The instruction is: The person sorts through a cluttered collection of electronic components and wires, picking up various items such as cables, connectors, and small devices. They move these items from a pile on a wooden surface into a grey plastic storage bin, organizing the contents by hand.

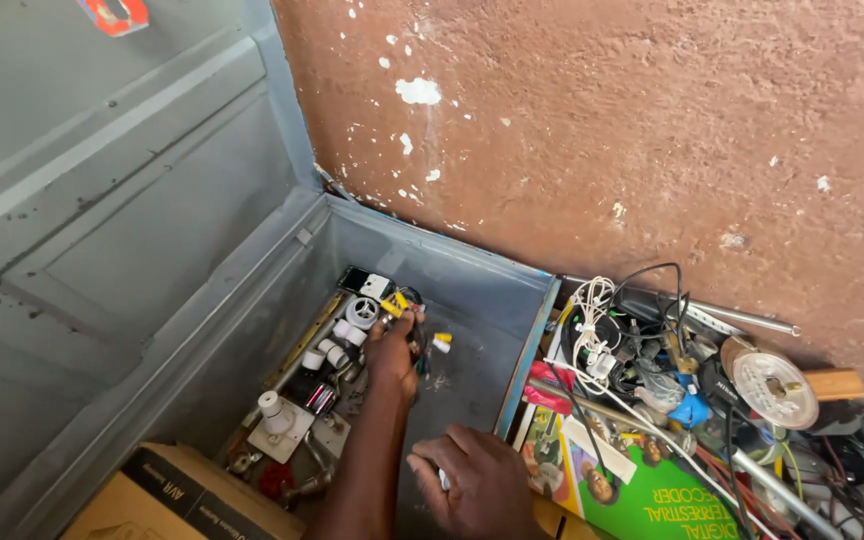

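Note:
My left hand (pixel 392 352) reaches down into an open grey metal trunk (pixel 472 275). Its fingers are curled around a small dark part with a yellow tag (pixel 396 303) among loose fittings on the trunk floor. White lamp holders (pixel 274 412), round white sockets (pixel 361 312) and small metal pieces lie along the trunk's left side, just left of that hand. My right hand (pixel 477 482) is lower, near the trunk's right wall, closed in a fist with a small pale piece (pixel 443 480) showing at its edge. A tiny white and yellow piece (pixel 441 342) lies right of my left hand.
The trunk lid (pixel 102 200) stands open at the left. A brown cardboard box (pixel 167 500) sits in the trunk's near corner. Right of the trunk lies a heap of cables (pixel 602 335), a round white fitting (pixel 774 388), metal rods and a green printed carton (pixel 652 495), against a rough brown wall (pixel 602 120).

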